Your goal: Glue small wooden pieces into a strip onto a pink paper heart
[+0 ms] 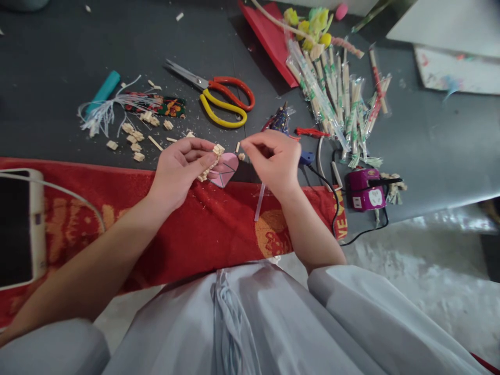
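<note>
My left hand is closed round a pink heart-shaped piece with dark lines and small pale wooden pieces along its edge. Just to the right, my right hand is closed, thumb and forefinger pinched together; a short pale stick shows beside the fingertips, and I cannot make out whether they grip it. Behind the right hand lies a glue gun, partly hidden, with a clear stick below the hand. Small wooden blocks are scattered left of my left hand.
Scissors with red and yellow handles lie beyond the hands. Wrapped sticks and a red sheet are at the back right. A purple box with a black cord sits right. A tablet rests on the red cloth.
</note>
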A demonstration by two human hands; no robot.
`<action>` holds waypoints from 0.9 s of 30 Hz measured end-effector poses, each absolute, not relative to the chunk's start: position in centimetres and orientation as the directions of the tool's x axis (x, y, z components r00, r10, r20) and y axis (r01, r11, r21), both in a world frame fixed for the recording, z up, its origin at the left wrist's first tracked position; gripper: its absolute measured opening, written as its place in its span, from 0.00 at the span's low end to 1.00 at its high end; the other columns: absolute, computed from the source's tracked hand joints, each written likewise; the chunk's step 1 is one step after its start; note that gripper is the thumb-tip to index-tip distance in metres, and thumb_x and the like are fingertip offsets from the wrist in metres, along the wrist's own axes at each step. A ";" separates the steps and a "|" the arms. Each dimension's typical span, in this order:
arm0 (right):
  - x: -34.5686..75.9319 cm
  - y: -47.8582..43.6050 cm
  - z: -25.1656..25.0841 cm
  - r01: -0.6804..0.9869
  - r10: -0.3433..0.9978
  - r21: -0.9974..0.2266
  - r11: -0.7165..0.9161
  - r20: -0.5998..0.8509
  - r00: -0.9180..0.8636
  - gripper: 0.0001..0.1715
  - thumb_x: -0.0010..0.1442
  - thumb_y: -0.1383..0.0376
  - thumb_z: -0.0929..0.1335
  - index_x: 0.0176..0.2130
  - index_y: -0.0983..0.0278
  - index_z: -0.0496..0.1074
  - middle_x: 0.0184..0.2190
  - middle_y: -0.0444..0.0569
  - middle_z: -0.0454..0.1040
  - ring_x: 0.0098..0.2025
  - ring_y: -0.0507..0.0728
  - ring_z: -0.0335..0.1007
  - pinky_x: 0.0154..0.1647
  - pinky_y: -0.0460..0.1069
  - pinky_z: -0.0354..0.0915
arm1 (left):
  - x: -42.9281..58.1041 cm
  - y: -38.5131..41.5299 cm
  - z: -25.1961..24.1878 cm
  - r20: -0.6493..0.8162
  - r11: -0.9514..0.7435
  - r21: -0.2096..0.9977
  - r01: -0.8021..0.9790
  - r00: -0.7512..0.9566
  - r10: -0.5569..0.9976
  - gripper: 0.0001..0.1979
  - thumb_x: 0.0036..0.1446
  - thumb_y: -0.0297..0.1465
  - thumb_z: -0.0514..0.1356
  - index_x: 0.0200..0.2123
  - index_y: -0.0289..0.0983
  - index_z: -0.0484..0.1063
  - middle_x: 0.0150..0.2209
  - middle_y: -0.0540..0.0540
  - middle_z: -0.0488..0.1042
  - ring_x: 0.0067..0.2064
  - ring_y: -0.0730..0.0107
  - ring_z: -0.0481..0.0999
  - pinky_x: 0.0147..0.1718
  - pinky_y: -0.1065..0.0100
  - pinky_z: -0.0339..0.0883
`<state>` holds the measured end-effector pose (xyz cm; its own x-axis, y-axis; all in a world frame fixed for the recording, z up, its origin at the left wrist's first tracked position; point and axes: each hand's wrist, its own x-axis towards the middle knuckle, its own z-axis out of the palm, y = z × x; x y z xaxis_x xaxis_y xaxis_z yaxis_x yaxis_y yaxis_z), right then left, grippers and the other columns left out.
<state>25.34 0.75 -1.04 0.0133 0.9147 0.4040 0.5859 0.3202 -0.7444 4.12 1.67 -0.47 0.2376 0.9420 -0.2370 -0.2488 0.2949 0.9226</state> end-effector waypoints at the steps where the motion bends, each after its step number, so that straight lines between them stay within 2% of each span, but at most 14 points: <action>1: 26.1 1.0 -1.2 0.599 0.908 -0.745 0.293 0.414 0.070 0.13 0.72 0.60 0.71 0.35 0.59 0.82 0.32 0.46 0.82 0.34 0.54 0.75 0.40 0.53 0.73 | 4.1 1.7 -0.6 -0.236 0.293 0.922 -0.253 0.234 0.943 0.19 0.50 0.36 0.82 0.38 0.39 0.77 0.32 0.48 0.84 0.35 0.59 0.89 0.32 0.68 0.85; 5: 29.3 2.0 -1.9 0.609 0.853 -0.750 0.259 0.473 0.220 0.18 0.74 0.51 0.70 0.37 0.58 0.82 0.34 0.47 0.81 0.36 0.56 0.77 0.41 0.56 0.74 | 4.0 2.0 -0.7 -0.244 0.302 0.910 -0.285 0.224 0.944 0.19 0.50 0.36 0.81 0.38 0.39 0.76 0.31 0.47 0.85 0.32 0.61 0.88 0.30 0.68 0.84; 9: 30.5 2.3 -1.9 0.618 0.836 -0.752 0.229 0.477 0.270 0.17 0.73 0.51 0.72 0.38 0.58 0.82 0.33 0.46 0.80 0.36 0.56 0.76 0.42 0.57 0.74 | 4.0 2.1 -0.4 -0.288 0.347 0.887 -0.303 0.223 0.931 0.17 0.52 0.34 0.79 0.37 0.40 0.76 0.32 0.47 0.86 0.32 0.64 0.87 0.30 0.70 0.83; 11: 29.8 2.1 -1.6 0.643 0.855 -0.736 0.211 0.458 0.244 0.17 0.72 0.52 0.73 0.35 0.58 0.80 0.31 0.45 0.78 0.34 0.55 0.74 0.40 0.55 0.71 | 3.9 2.3 -0.4 -0.293 0.356 0.878 -0.321 0.228 0.929 0.17 0.50 0.34 0.80 0.36 0.41 0.76 0.31 0.48 0.85 0.30 0.65 0.86 0.29 0.70 0.83; 15: 27.8 1.4 -0.9 0.709 0.917 -0.673 0.212 0.389 0.094 0.23 0.71 0.50 0.73 0.29 0.59 0.72 0.26 0.43 0.72 0.30 0.53 0.66 0.37 0.53 0.64 | 3.6 2.6 -0.6 -0.293 0.362 0.870 -0.335 0.239 0.926 0.19 0.48 0.38 0.82 0.35 0.42 0.76 0.30 0.51 0.83 0.28 0.67 0.84 0.28 0.69 0.83; 18: 26.7 1.0 -0.7 0.749 0.938 -0.629 0.209 0.346 0.030 0.32 0.72 0.48 0.72 0.24 0.59 0.62 0.22 0.42 0.64 0.28 0.52 0.59 0.34 0.52 0.58 | 3.3 2.9 -0.9 -0.312 0.385 0.868 -0.315 0.258 0.914 0.19 0.51 0.39 0.82 0.35 0.42 0.77 0.30 0.51 0.82 0.30 0.65 0.85 0.30 0.68 0.82; 20: 26.2 0.8 -0.6 0.745 0.951 -0.634 0.206 0.309 0.000 0.31 0.71 0.50 0.72 0.23 0.59 0.63 0.22 0.41 0.64 0.28 0.51 0.58 0.34 0.51 0.57 | 3.1 3.0 -1.0 -0.319 0.390 0.874 -0.289 0.264 0.910 0.18 0.54 0.40 0.81 0.36 0.42 0.76 0.31 0.50 0.83 0.31 0.64 0.86 0.31 0.67 0.83; 21: 25.9 0.7 -0.6 0.726 0.960 -0.656 0.204 0.280 -0.017 0.26 0.71 0.52 0.73 0.25 0.59 0.67 0.23 0.41 0.67 0.28 0.51 0.60 0.34 0.50 0.58 | 3.1 3.0 -1.0 -0.318 0.388 0.878 -0.281 0.264 0.911 0.18 0.54 0.40 0.81 0.37 0.42 0.76 0.31 0.49 0.83 0.31 0.64 0.86 0.31 0.67 0.82; 23: 25.2 0.4 -0.5 0.651 0.976 -0.732 0.198 0.206 -0.065 0.08 0.68 0.59 0.74 0.37 0.60 0.78 0.27 0.41 0.73 0.30 0.51 0.64 0.36 0.49 0.61 | 3.2 2.9 -0.9 -0.307 0.376 0.884 -0.277 0.261 0.915 0.20 0.52 0.41 0.82 0.36 0.42 0.76 0.31 0.49 0.83 0.30 0.64 0.85 0.30 0.68 0.82; 24: 24.8 0.2 -0.5 0.605 0.982 -0.774 0.188 0.165 -0.093 0.06 0.67 0.61 0.74 0.44 0.60 0.81 0.29 0.40 0.75 0.30 0.51 0.66 0.36 0.48 0.63 | 3.3 2.8 -0.9 -0.300 0.369 0.886 -0.281 0.260 0.918 0.21 0.50 0.41 0.82 0.36 0.43 0.76 0.31 0.50 0.83 0.30 0.64 0.85 0.30 0.67 0.83; 27: 23.6 -0.2 -0.3 0.496 0.982 -0.853 0.163 0.090 -0.167 0.17 0.67 0.59 0.74 0.53 0.63 0.83 0.32 0.41 0.79 0.31 0.50 0.67 0.37 0.47 0.64 | 3.6 2.6 -0.7 -0.274 0.342 0.891 -0.300 0.245 0.930 0.22 0.47 0.42 0.83 0.36 0.43 0.77 0.32 0.49 0.84 0.30 0.63 0.85 0.29 0.66 0.84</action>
<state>23.61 -0.23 -0.34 -0.1671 0.9818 0.0904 0.4956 0.1629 -0.8531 3.57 2.55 -0.71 0.2454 0.9298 -0.2743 -0.2998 0.3418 0.8907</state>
